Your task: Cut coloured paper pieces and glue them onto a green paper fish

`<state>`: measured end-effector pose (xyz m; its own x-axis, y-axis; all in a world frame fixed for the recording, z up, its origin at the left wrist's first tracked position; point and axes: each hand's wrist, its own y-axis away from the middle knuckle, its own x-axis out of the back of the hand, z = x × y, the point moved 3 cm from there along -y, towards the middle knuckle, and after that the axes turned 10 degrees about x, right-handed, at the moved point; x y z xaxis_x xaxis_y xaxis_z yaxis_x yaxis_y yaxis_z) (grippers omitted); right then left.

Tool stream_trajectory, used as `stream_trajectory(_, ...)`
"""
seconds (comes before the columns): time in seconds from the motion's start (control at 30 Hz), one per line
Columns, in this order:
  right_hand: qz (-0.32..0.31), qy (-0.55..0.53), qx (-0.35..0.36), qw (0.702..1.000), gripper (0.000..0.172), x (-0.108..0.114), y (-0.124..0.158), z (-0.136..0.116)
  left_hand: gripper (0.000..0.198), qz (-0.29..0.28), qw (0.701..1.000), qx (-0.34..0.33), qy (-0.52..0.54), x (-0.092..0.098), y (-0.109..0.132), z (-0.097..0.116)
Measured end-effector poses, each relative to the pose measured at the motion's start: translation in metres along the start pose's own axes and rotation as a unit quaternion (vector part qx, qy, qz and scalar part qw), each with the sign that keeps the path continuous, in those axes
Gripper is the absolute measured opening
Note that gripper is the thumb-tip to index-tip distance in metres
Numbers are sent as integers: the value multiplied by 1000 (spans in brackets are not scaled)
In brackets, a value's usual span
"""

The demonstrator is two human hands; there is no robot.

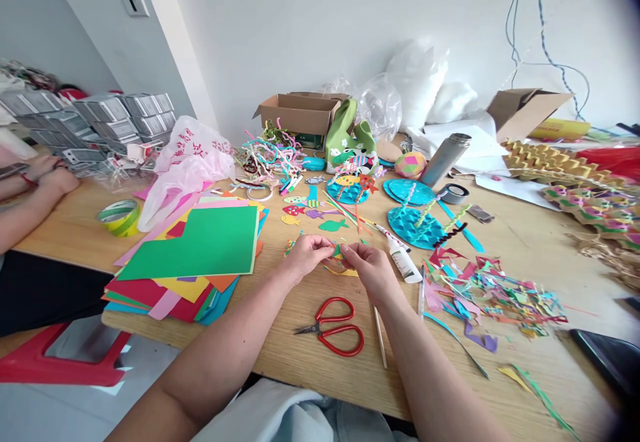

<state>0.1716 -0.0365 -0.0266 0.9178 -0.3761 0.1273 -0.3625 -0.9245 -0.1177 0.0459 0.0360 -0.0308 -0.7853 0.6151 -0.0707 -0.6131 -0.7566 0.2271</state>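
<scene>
My left hand (311, 255) and my right hand (369, 269) meet over the middle of the table, fingertips pinched close together. Between them is a small green and yellow paper cutout (339, 253), partly covered by the fingers. Red-handled scissors (342, 326) lie slightly open in front of my hands. Just beyond my fingers rest several paper fish, among them a green fish (333, 225) and a yellow fish (291, 220). A white glue bottle (406, 263) lies on its side near my right hand, and a thin wooden stick (380, 339) is beside my right forearm.
Coloured paper sheets (200, 245) are stacked at left, with a tape roll (119, 218) behind. Paper scraps (480, 289) spread at right. Blue textured discs (417, 227), a metal flask (447, 159) and pipe cleaners (273, 159) stand further back. Another person's hand (57, 179) rests at far left.
</scene>
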Motion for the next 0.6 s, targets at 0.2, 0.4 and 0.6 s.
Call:
stream_trajectory(0.2,-14,-4,16,1000,49,0,0,-1,17,-12,1000,-8,-23,-1,0,0)
stream_trajectory(0.4,12,31,23,999,46,4,-2,2,18,-14,1000,11,1,-2,1,0)
stream_trajectory(0.6,16,-8,13,1000,45,5,-1,2,17,19,1000,8,15,0,-2,-2)
